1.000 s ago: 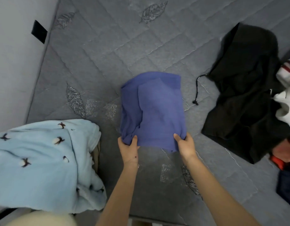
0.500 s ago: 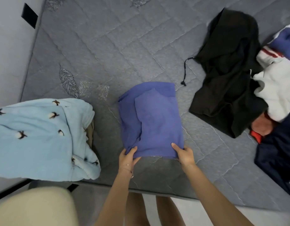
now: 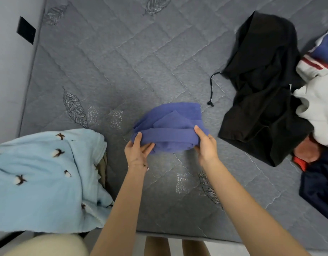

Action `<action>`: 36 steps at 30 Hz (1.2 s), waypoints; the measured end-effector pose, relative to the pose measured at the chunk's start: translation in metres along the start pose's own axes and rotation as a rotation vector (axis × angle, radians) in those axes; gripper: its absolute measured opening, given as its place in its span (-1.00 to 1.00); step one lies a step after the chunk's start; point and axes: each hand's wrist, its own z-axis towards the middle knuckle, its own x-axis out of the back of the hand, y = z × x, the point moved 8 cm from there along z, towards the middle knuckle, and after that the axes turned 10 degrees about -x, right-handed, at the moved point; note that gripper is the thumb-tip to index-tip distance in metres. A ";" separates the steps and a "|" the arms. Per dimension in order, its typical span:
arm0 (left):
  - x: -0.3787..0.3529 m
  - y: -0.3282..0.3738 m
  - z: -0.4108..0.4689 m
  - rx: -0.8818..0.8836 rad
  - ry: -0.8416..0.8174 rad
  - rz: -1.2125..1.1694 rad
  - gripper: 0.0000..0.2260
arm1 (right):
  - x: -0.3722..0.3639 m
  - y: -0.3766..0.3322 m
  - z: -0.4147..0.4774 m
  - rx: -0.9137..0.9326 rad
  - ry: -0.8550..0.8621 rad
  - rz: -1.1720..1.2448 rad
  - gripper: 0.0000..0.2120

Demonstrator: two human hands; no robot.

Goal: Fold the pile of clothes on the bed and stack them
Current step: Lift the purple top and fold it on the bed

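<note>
The grey quilted mattress (image 3: 122, 61) fills most of the view. A light blue blanket (image 3: 39, 182) with small dark flower marks is heaped on the mattress's near left corner. A black garment (image 3: 261, 89) lies crumpled on the mattress's right part, its drawstring (image 3: 211, 89) trailing toward the mattress's middle. At the mattress's right edge a white garment (image 3: 318, 104) and a navy garment (image 3: 322, 191) lie in a loose pile.

The purple garment (image 3: 178, 115) sits on the mattress close to the middle of its near edge. Half a second ago it lay flat as a tall rectangle, with its long axis running from the near edge toward the far side. Now its near end is lifted and turned over toward the far end, so the shape is shorter and its long axis runs left to right, along the near edge.

The left hand (image 3: 136, 152) grips the turned-over band at its left end, thumb on top. The right hand (image 3: 206, 146) grips the right end the same way. Both hands held the 2 near corners before.
</note>
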 end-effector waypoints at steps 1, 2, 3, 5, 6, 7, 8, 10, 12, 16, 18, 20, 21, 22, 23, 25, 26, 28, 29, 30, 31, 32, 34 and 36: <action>-0.007 0.003 0.007 0.009 0.001 -0.034 -0.93 | -0.008 -0.007 0.006 0.003 -0.007 -0.003 -0.85; -0.013 0.005 0.015 0.028 0.005 -0.068 -0.91 | -0.018 -0.014 0.012 -0.002 -0.015 -0.003 -0.90; -0.019 0.005 0.022 0.048 0.003 -0.097 -0.87 | -0.027 -0.019 0.016 -0.011 -0.024 0.003 -0.91; -0.031 0.005 0.033 0.059 -0.024 -0.103 -0.79 | -0.042 -0.028 0.026 -0.014 -0.030 -0.038 -0.81; -0.034 0.004 0.036 0.035 -0.037 -0.070 -0.78 | -0.046 -0.031 0.029 0.005 -0.025 -0.095 -0.75; -0.037 0.004 0.038 -0.025 -0.048 -0.014 -0.80 | -0.050 -0.034 0.030 0.048 -0.020 -0.156 -0.73; -0.038 0.006 0.040 -0.119 -0.065 0.072 -0.82 | -0.051 -0.038 0.031 0.115 -0.009 -0.208 -0.74; -0.043 0.016 0.036 -0.425 -0.144 0.354 -0.78 | -0.051 -0.043 0.027 0.302 0.026 -0.377 -0.75; -0.059 0.021 0.027 -0.819 -0.312 0.756 -0.72 | -0.055 -0.045 0.026 0.559 0.091 -0.758 -0.68; -0.079 -0.024 0.027 -1.182 -0.524 1.572 -0.55 | -0.062 -0.022 0.040 0.675 0.145 -1.383 -0.52; -0.073 -0.039 0.041 -1.119 -0.510 1.756 -0.49 | -0.057 -0.012 0.048 0.634 0.169 -1.558 -0.43; -0.070 -0.043 0.047 -1.106 -0.530 1.809 -0.46 | -0.053 -0.009 0.052 0.628 0.201 -1.622 -0.39; -0.070 -0.040 0.048 -1.101 -0.520 1.810 -0.45 | -0.051 -0.011 0.052 0.632 0.217 -1.595 -0.36; -0.068 -0.034 0.048 -1.072 -0.473 1.787 -0.42 | -0.048 -0.015 0.051 0.634 0.241 -1.533 -0.33; -0.061 -0.026 0.048 -1.001 -0.377 1.745 -0.37 | -0.042 -0.020 0.049 0.625 0.273 -1.447 -0.29; -0.034 -0.013 0.053 -0.733 -0.179 1.535 -0.20 | -0.027 -0.031 0.048 0.562 0.319 -1.242 -0.15; -0.022 -0.015 0.058 -0.567 -0.134 1.424 -0.12 | -0.023 -0.035 0.048 0.541 0.316 -1.161 -0.09; -0.010 -0.019 0.060 -0.397 -0.134 1.324 -0.09 | -0.022 -0.040 0.045 0.542 0.273 -1.074 -0.03; -0.010 -0.017 0.060 -0.397 -0.132 1.294 -0.13 | -0.025 -0.040 0.044 0.526 0.229 -1.036 -0.02; -0.012 -0.013 0.059 -0.421 -0.122 1.254 -0.19 | -0.028 -0.039 0.044 0.482 0.176 -0.979 -0.03; -0.013 -0.008 0.057 -0.442 -0.110 1.197 -0.27 | -0.031 -0.038 0.044 0.415 0.128 -0.899 -0.06; -0.017 -0.004 0.054 -0.455 -0.117 1.134 -0.35 | -0.032 -0.036 0.047 0.335 0.090 -0.806 -0.10; -0.023 0.000 0.048 -0.463 -0.176 0.950 -0.52 | -0.033 -0.030 0.051 0.179 0.073 -0.699 -0.23; -0.024 -0.001 0.040 -0.373 -0.226 0.710 -0.65 | -0.032 -0.023 0.053 0.074 0.059 -0.669 -0.37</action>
